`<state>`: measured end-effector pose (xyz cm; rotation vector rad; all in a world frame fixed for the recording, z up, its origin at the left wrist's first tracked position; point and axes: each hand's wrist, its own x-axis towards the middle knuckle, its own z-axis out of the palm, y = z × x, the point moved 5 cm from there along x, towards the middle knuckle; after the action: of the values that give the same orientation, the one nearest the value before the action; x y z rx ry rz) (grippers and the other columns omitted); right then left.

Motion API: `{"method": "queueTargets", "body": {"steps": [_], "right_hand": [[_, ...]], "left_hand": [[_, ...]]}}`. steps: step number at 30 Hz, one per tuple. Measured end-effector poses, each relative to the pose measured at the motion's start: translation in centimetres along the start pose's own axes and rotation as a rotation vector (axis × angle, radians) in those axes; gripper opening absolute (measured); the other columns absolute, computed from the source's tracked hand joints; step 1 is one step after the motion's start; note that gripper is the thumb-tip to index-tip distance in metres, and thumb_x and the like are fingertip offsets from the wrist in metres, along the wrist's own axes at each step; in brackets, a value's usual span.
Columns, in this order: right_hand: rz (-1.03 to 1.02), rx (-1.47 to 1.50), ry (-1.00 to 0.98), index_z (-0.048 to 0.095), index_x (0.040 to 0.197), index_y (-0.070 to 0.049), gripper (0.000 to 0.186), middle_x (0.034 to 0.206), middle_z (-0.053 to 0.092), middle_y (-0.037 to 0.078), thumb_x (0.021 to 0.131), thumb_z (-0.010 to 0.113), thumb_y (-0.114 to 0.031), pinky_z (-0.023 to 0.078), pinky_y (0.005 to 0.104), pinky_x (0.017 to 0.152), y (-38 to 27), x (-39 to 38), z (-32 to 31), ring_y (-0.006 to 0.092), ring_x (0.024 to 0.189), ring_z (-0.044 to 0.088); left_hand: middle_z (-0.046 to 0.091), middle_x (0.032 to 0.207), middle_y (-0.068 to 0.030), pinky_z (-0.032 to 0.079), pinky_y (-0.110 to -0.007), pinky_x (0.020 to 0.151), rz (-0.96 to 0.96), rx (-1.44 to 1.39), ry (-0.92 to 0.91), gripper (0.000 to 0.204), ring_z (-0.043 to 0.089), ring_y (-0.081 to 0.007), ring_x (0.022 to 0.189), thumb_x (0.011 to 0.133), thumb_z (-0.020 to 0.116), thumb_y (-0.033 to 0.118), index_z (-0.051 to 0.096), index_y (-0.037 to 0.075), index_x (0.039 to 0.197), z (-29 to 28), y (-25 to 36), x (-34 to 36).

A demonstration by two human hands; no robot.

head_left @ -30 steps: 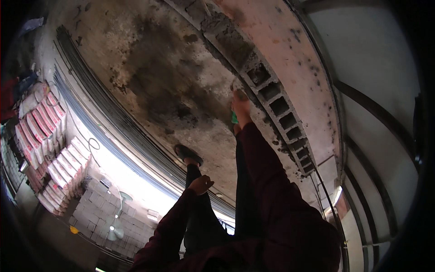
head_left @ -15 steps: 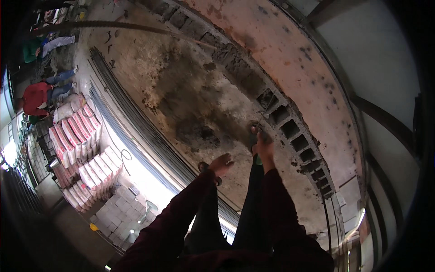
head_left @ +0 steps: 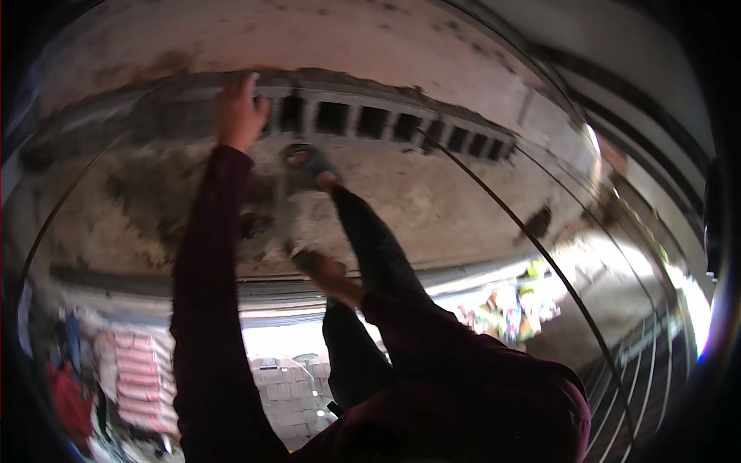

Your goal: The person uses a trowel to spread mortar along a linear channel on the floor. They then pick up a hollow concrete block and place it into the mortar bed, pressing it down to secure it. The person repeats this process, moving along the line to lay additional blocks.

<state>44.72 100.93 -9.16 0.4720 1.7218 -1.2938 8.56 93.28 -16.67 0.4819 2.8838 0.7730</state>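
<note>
A dirty floor (head_left: 432,204) runs across the middle of the frame. The long row of gray blocks with holes (head_left: 309,116) is above it. My left hand (head_left: 240,114) is open over the row, upper left; I think I'm reaching there. That seems to need a careful touch. My right hand (head_left: 333,279), just below the middle, is too blurry to tell.

Stained concrete floor (head_left: 455,204), bright light (head_left: 698,315) at right
</note>
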Motion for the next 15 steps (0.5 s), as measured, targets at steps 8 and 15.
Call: {"method": "queueTargets", "body": {"steps": [8,15], "right_hand": [[0.286,-0.065,-0.350,0.059,0.112,-0.001,0.042,0.106,0.062,0.026,0.088,0.060,-0.036,0.049,0.0500,0.085,4.0,-1.4,7.6,0.0419,0.100,0.061],[0.030,-0.026,-0.071,0.056,0.116,-0.002,0.038,0.100,0.059,0.024,0.089,0.058,-0.029,0.048,0.0475,0.086,5.6,-0.2,10.1,0.0394,0.098,0.059]], "left_hand": [[0.062,0.114,-0.0144,0.044,-0.044,0.094,0.216,-0.156,-0.360,0.056,0.056,-0.0329,0.110,0.075,0.071,0.017,0.054,0.008,0.128,12.7,-0.9,1.2],[0.064,0.092,-0.0115,0.043,-0.046,0.091,0.299,-0.008,-0.051,0.033,0.058,-0.0318,0.096,0.083,0.067,0.021,0.063,0.008,0.113,5.3,5.0,0.3]]}}
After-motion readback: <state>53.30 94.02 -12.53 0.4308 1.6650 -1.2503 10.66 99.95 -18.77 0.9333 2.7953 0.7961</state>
